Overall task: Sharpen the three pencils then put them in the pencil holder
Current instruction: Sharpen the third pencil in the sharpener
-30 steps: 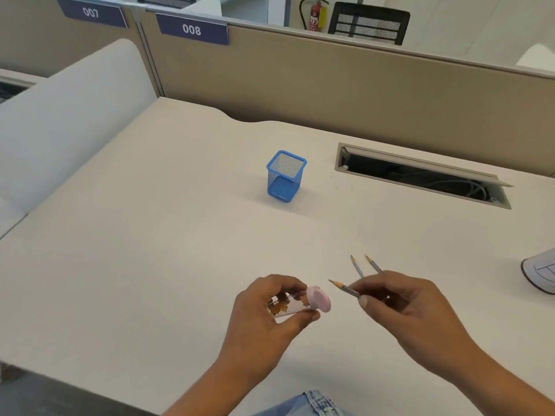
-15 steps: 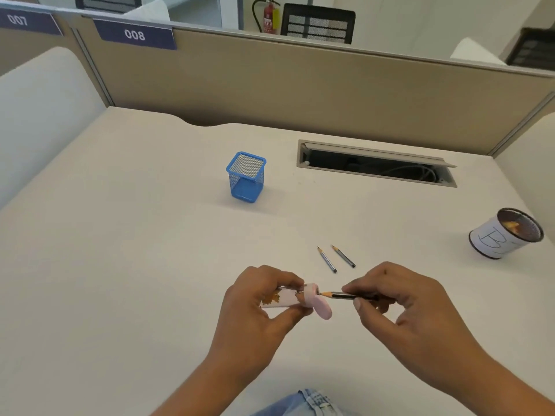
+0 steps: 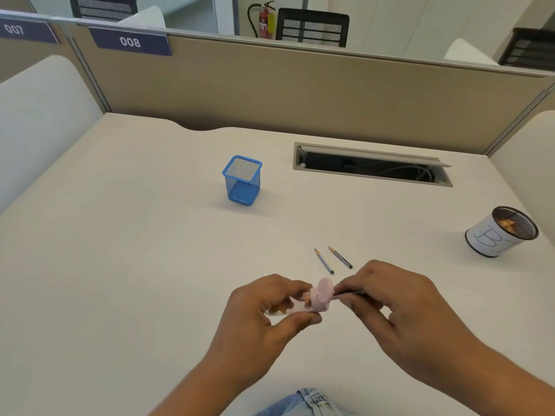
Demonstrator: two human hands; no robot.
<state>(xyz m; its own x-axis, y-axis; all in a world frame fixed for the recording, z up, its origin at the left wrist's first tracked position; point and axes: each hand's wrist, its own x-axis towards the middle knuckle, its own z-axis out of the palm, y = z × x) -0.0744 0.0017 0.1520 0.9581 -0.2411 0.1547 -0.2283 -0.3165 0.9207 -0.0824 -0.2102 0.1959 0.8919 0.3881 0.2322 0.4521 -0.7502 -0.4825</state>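
**Pink sharpener and pencil held end to end**

Pink plastic caps the sharpener (image 3: 321,297), whose clear barrel, partly filled with shavings, is pinched between the thumb and curled fingers of the left hand (image 3: 264,313). The pencil (image 3: 350,293) is gripped by the closed fingertips of the right hand (image 3: 399,310), and only a short dark stretch of it is seen between those fingers and the pink cap. Its long axis is laid roughly level, pointing left from the right hand into the face of the cap, so pencil and barrel are set nearly in one line. Whether the tip is fully seated in the hole cannot be told. The coming twist is judged to depend on that shared line being kept.

Two more pencils (image 3: 333,260) are left lying side by side on the desk (image 3: 120,235), just beyond the hands and nearer the right one, tips pointing away. The blue mesh pencil holder (image 3: 242,180) is stood upright well beyond them, nearer the left hand, with nothing seen inside. A round mesh bin (image 3: 501,231) holding shavings is placed at the far right. The pale desk is bounded by beige partitions, with a cable slot (image 3: 372,166) cut in its back
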